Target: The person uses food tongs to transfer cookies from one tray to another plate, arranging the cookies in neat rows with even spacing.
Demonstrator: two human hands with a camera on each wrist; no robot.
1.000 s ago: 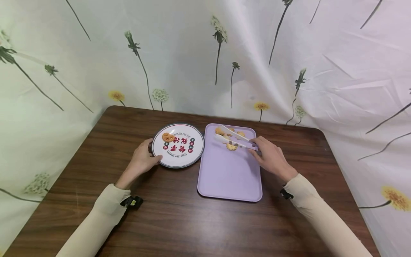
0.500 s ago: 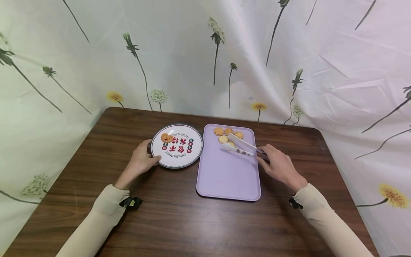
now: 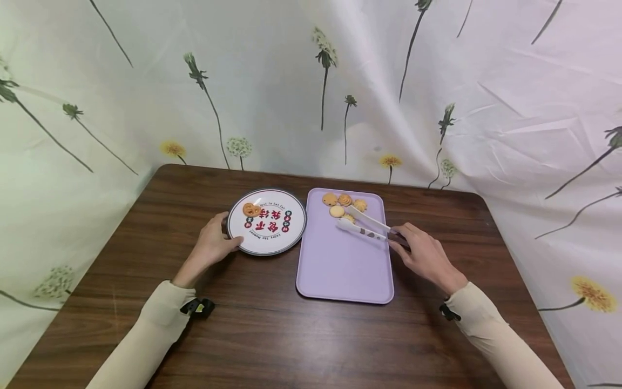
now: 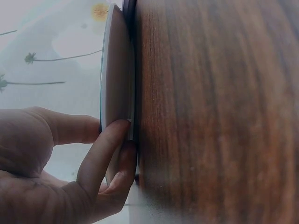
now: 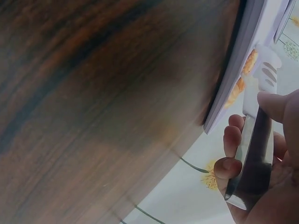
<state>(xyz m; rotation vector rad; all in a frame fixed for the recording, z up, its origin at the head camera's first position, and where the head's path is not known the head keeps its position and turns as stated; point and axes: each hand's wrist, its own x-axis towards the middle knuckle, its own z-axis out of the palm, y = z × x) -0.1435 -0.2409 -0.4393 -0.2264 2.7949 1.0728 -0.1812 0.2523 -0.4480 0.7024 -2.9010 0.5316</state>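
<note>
In the head view my left hand (image 3: 212,237) grips the left rim of a round white plate (image 3: 291,237) with red lettering. The left wrist view has the thumb over the rim and fingers beneath it. A pretzel-shaped cookie (image 3: 251,210) lies on the plate's upper left. My right hand (image 3: 425,253) holds tongs (image 3: 370,220) with white tips and a metal handle (image 5: 258,154). Their spread arms reach over the lilac tray (image 3: 342,270), tips on either side of a partly hidden pale cookie (image 3: 349,218). Close by lie a round plain cookie (image 3: 337,211) and a swirled cookie (image 3: 345,200).
A dotted round cookie (image 3: 329,199) and a flower-shaped cookie (image 3: 360,205) lie at the tray's far end. Plate and tray sit side by side on a dark wooden table (image 3: 272,335). Behind it hangs a white cloth (image 3: 282,97) printed with dandelions.
My right hand has drawn the tongs right and a little toward me, uncovering more of the cookies. The left hand has kept its grip on the plate, and the head view has shifted slightly.
</note>
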